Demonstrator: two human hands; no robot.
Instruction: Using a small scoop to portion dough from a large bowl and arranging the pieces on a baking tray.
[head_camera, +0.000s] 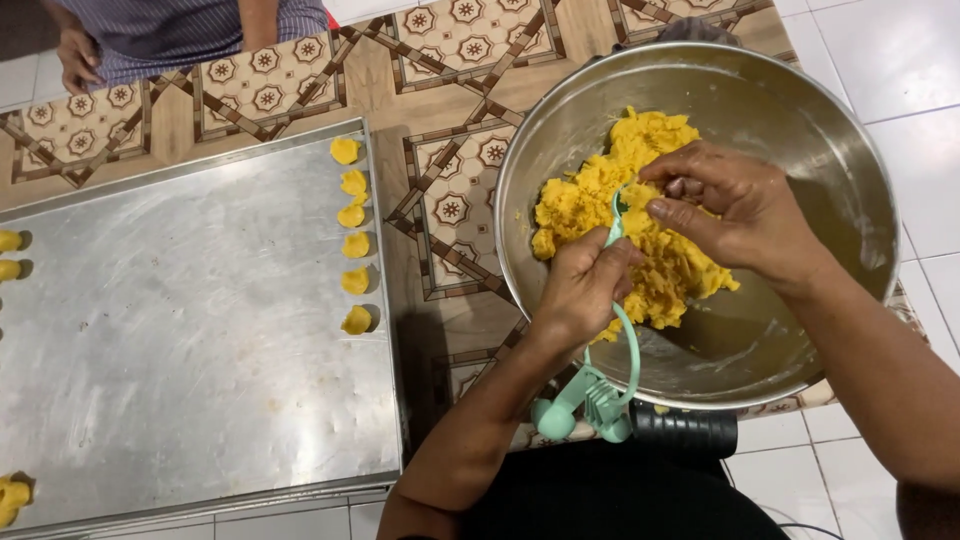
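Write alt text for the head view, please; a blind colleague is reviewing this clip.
A person's left hand holds a mint-green scoop tool while the right hand presses yellow dough in a steel bowl. Beside it, a metal tray carries a column of small dough pieces; another person sits opposite.

The bowl (850, 150) is polished metal, glossy, with a greasy smear on its inner wall. The dough (600, 200) in it looks soft, lumpy and matt yellow. The scoop (600, 395) in the left hand (580, 290) is smooth mint-green plastic with a slight sheen. The tray (190, 330) is dull brushed metal, scuffed and faintly streaked. The 6 dough pieces (352, 240) along its edge look rough. The surface (440, 60) has a smooth patterned wood-look finish. The floor tiles (900, 50) are glossy white.
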